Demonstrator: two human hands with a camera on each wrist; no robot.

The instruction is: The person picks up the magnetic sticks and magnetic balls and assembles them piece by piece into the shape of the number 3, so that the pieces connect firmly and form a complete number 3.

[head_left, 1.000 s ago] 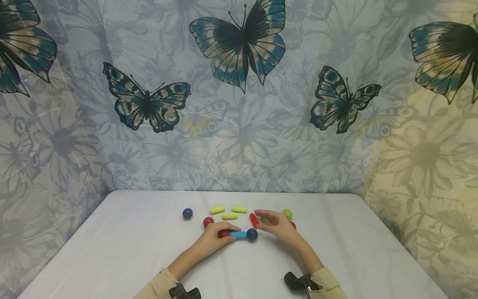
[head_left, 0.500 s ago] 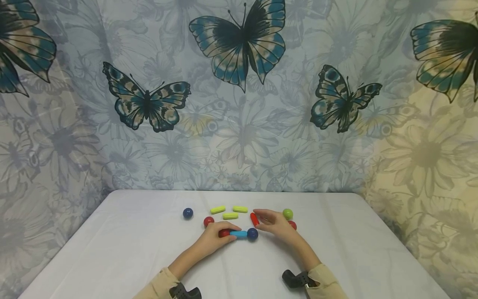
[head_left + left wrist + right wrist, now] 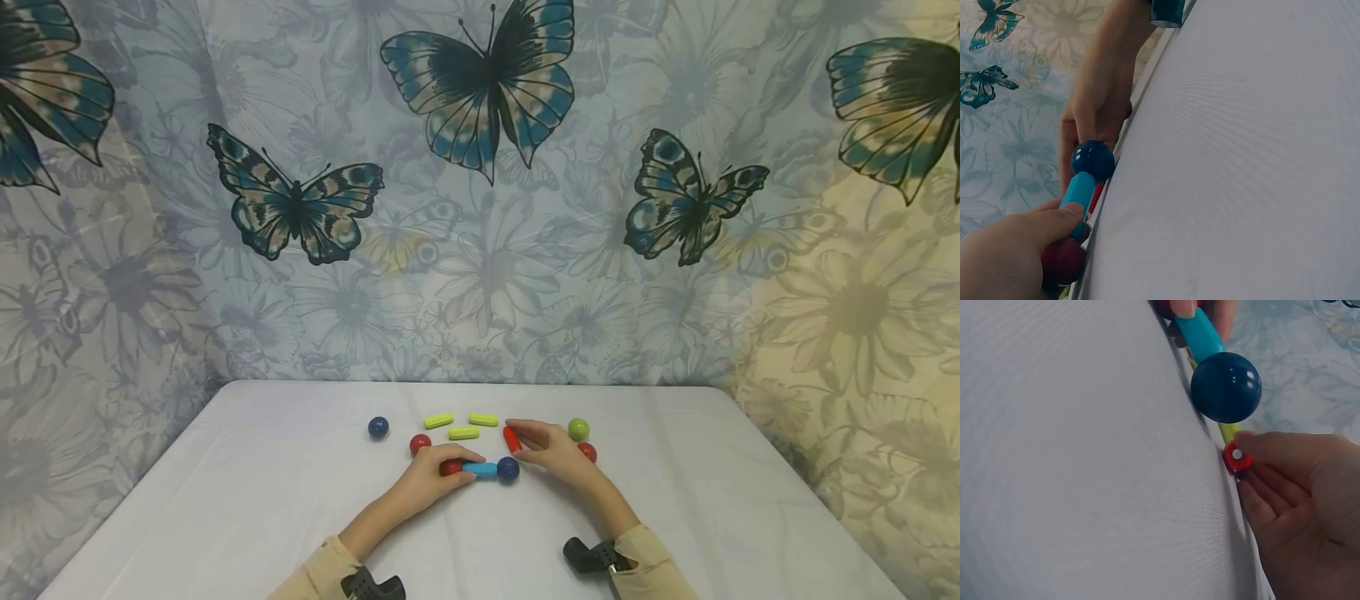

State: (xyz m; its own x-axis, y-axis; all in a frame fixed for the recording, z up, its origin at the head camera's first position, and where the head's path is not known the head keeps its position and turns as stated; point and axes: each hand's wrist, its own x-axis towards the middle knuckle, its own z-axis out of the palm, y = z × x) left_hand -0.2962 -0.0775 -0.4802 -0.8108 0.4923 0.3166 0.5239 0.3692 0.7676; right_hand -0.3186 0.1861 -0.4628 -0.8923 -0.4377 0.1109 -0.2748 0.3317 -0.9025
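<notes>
In the head view my left hand [image 3: 429, 482] holds a joined piece: a red ball [image 3: 451, 467] at its left end, a light blue rod [image 3: 483, 470] and a dark blue ball [image 3: 508, 469] at its right end. The thumb presses on the light blue rod [image 3: 1077, 189] in the left wrist view. My right hand [image 3: 558, 454] pinches a short red rod [image 3: 512, 439] between thumb and fingers, just behind the dark blue ball. A pale round dot shows on the end of that red rod [image 3: 1237, 455] in the right wrist view.
Several yellow-green rods [image 3: 463, 433] lie behind the hands. A loose dark blue ball [image 3: 378, 428] and a red ball [image 3: 420, 444] are at left. A green ball [image 3: 578, 429] and another red ball [image 3: 587, 452] sit by the right hand on the white table [image 3: 712, 500].
Both hands keep nearly the same place and hold. My right wrist and sleeve have shifted slightly left, and more of the red ball beside the right hand shows.
</notes>
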